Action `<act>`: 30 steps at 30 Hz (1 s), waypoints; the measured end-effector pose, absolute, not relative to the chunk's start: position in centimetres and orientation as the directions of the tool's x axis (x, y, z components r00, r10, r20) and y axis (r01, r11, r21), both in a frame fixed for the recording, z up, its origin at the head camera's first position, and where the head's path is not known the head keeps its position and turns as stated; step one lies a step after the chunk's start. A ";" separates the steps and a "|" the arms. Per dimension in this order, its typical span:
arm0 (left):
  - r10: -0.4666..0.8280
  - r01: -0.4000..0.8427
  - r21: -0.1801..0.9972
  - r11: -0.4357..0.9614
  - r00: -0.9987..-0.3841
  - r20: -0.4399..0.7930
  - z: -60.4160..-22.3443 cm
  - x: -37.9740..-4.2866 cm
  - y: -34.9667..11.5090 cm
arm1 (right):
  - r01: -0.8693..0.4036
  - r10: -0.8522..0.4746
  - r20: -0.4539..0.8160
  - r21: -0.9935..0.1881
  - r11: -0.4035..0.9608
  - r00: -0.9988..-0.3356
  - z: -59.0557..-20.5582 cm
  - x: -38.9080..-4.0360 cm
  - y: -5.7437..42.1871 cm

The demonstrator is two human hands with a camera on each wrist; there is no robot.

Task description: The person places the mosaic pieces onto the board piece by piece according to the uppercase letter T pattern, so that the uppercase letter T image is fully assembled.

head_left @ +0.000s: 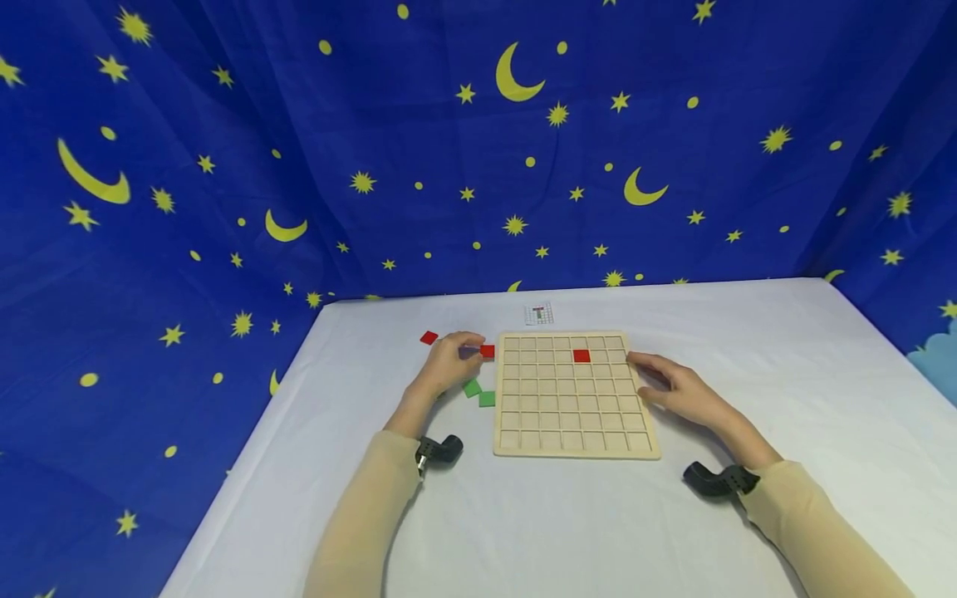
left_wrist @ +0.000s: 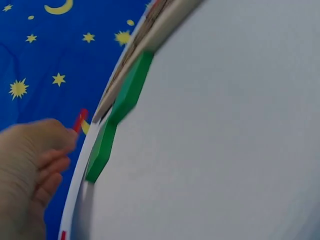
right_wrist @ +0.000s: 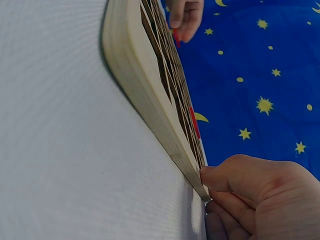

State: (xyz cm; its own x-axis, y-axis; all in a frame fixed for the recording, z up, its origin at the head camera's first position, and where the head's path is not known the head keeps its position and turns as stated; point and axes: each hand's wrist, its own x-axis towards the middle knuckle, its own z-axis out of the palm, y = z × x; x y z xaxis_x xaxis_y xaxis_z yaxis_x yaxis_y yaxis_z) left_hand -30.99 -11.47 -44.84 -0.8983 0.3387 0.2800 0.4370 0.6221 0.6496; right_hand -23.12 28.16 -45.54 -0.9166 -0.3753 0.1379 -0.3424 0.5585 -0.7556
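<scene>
Between thumb and fingers, my left hand (head_left: 450, 364) pinches a red square tile (head_left: 488, 351) just off the left edge of the wooden grid board (head_left: 571, 451). Seen from the left wrist, that tile (left_wrist: 80, 120) stands on edge at the fingertips, slightly blurred. My right hand (head_left: 684, 392) holds the board's right edge, with the thumb at the rim (right_wrist: 192, 172) in the right wrist view. Another red tile (head_left: 581, 355) lies in a cell of an upper row. Two green tiles (head_left: 487, 399) (head_left: 472, 388) rest beside the board's left edge, below my left hand.
A loose red tile (head_left: 429, 337) lies on the white cloth beyond my left hand. Behind the board is a small printed card (head_left: 538, 313) with a grid pattern. A blue curtain (head_left: 449, 141) with moons and stars encloses the table's back and sides.
</scene>
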 end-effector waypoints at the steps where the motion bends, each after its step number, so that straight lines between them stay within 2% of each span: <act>1: 0.334 0.440 0.648 0.621 -0.897 0.289 -44.6 -31.0 -11.6 | -0.342 -0.374 0.137 -0.755 0.560 -0.917 -45.5 -23.1 28.2; 13: 0.334 0.455 0.638 0.622 -0.890 0.310 -42.5 -31.4 -11.0 | -0.368 -0.381 0.167 -0.749 0.551 -0.909 -45.5 -23.0 28.2; 30: 0.417 0.496 0.712 0.497 -0.856 0.306 -41.9 -31.4 -4.8 | -0.337 -0.368 0.141 -0.765 0.548 -0.919 -45.1 -22.8 28.1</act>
State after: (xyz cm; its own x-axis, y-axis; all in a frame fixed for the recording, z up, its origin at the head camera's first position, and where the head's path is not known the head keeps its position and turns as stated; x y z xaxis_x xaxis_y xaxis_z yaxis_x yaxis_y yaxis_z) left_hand -31.36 -4.82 -41.89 -0.8560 0.4170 0.3056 0.4962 0.4968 0.7120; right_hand -22.83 28.12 -45.05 -0.9189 -0.3684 0.1413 -0.3374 0.5482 -0.7653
